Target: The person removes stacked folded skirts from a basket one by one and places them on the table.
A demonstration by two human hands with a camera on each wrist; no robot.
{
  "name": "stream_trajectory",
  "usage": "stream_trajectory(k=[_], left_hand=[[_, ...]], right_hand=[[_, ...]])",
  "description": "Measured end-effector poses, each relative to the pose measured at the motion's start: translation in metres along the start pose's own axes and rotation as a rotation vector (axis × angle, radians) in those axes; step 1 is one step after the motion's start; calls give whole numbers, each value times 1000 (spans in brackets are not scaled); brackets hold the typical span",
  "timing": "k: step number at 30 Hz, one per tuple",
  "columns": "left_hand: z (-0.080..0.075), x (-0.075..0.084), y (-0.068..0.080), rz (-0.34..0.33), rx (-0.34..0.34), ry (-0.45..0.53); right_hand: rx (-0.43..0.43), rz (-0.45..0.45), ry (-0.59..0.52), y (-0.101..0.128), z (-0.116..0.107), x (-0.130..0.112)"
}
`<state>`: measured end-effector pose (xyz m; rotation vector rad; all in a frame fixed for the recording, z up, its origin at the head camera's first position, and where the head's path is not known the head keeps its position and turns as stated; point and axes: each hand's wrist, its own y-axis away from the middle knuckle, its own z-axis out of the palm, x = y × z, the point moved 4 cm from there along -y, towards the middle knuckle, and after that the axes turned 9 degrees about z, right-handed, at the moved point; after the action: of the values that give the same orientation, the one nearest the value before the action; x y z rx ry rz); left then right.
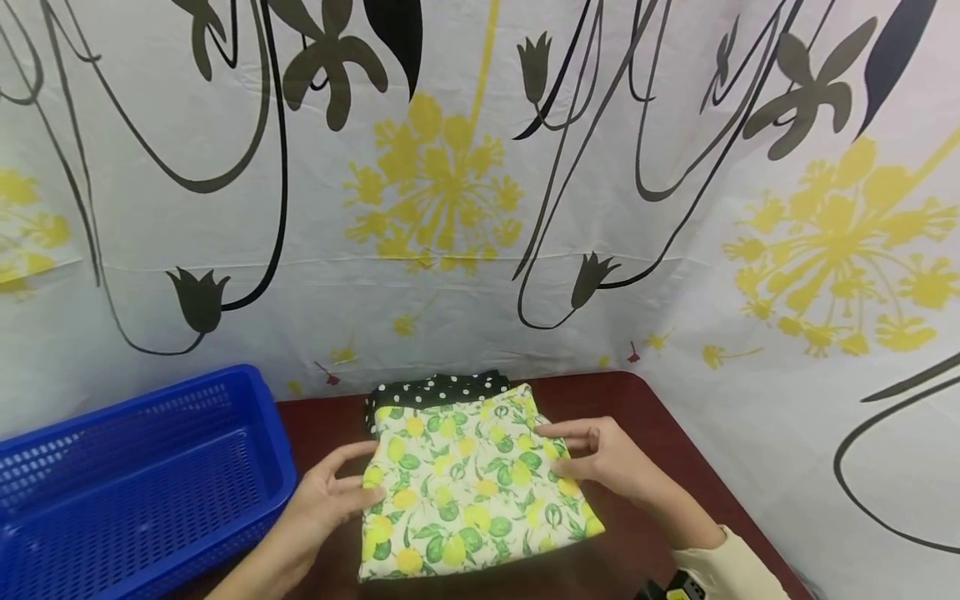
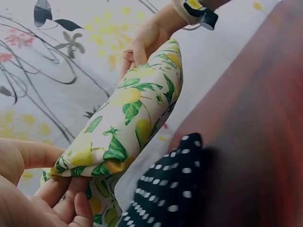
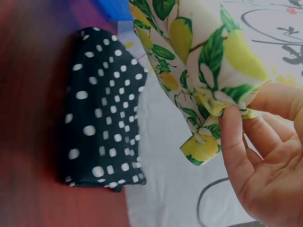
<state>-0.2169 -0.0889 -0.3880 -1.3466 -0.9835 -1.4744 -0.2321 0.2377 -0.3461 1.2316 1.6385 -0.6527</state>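
On a dark red table (image 1: 645, 400), the left hand (image 1: 330, 492) and right hand (image 1: 607, 458) pinch a folded lemon-print cloth (image 1: 465, 492), half hiding a polka-dot cloth (image 1: 438, 387); no writing is legible.

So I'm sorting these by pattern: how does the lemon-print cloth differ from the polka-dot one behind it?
The lemon-print cloth is pale with yellow lemons and green leaves; the polka-dot cloth is black with white dots. The lemon-print cloth is gripped at its sides by the left hand and right hand; the polka-dot cloth lies untouched. The lemon-print cloth lies nearer, hiding part of the polka-dot cloth. Both are folded, over the red-brown table.
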Motion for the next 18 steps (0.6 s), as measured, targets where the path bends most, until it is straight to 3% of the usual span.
stream_trajectory(k=[4, 8, 12, 18], left_hand=[[3, -16, 2, -23, -23, 3], [7, -31, 7, -1, -55, 34], [12, -44, 11, 47, -94, 96], [19, -62, 15, 26, -120, 144]], right_hand=[[-11, 32, -15, 4, 3, 15], [-37, 48, -21, 9, 8, 29], [-84, 68, -81, 15, 13, 44], [-142, 84, -176, 21, 20, 63]])
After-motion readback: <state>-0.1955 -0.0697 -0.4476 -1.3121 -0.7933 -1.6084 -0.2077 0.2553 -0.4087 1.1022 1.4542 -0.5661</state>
